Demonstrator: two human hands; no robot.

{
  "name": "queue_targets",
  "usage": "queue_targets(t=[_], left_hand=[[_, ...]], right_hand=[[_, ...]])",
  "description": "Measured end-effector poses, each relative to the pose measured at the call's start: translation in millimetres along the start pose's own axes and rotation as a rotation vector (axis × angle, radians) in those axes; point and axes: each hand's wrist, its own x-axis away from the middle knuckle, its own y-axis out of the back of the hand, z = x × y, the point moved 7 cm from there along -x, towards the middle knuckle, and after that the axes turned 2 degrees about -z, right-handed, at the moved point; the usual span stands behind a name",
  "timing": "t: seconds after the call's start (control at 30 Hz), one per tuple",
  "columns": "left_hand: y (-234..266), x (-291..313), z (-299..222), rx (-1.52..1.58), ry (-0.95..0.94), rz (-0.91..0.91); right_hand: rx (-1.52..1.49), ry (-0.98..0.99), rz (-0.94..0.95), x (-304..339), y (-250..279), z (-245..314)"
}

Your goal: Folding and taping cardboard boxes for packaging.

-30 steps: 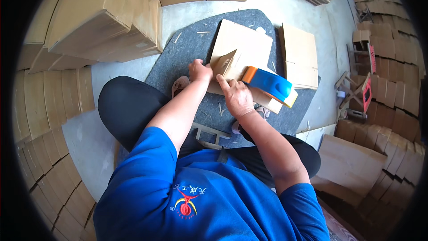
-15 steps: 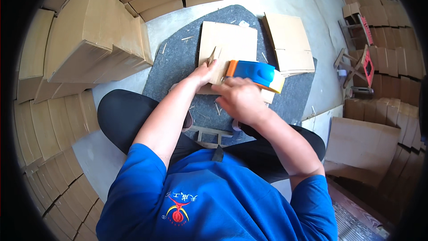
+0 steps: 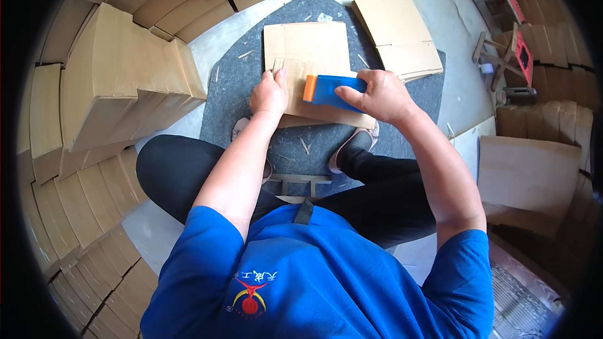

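My left hand point(image 3: 270, 93) is closed on the near left edge of a folded cardboard piece point(image 3: 295, 78), its thumb and fingers pinching a small raised flap. Gripped in my right hand point(image 3: 384, 96) is a blue tool with an orange end, which looks like a tape dispenser point(image 3: 336, 91). Its orange end points left and lies over the cardboard piece. Beneath is a larger flat cardboard sheet point(image 3: 308, 41), partly covered by the piece and my hands. Whether tape runs from the tool to the cardboard cannot be made out.
A dark grey mat point(image 3: 242, 72) with scraps lies under the work. Flat cardboard point(image 3: 402, 31) rests at its far right. Tall carton stacks point(image 3: 119, 75) stand at left, more cartons at right beside a red-topped folding stool point(image 3: 522, 53). My feet point(image 3: 352, 144) flank the near edge.
My right hand has moved right and turned, so the tape dispenser now lies flatter with its blue side showing. The left hand has shifted slightly left along the cardboard.
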Motion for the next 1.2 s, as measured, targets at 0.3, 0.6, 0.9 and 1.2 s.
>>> queue_targets(t=[0.3,0.6,0.9,1.2], left_hand=[[-42,-12,15,0.707,0.075,0.409],[-32,-4,3,0.697,0.077,0.348],[-13,-10,1,-0.020,-0.056,0.062],[-56,104,-135,-0.375,-0.956,-0.001]], right_hand=[[-0.278,-0.178,0.093,47,19,-103],[-0.317,-0.171,0.100,69,7,-199],[-0.310,-0.146,0.161,62,-20,-216],[-0.264,-0.116,0.159,58,-18,-216]])
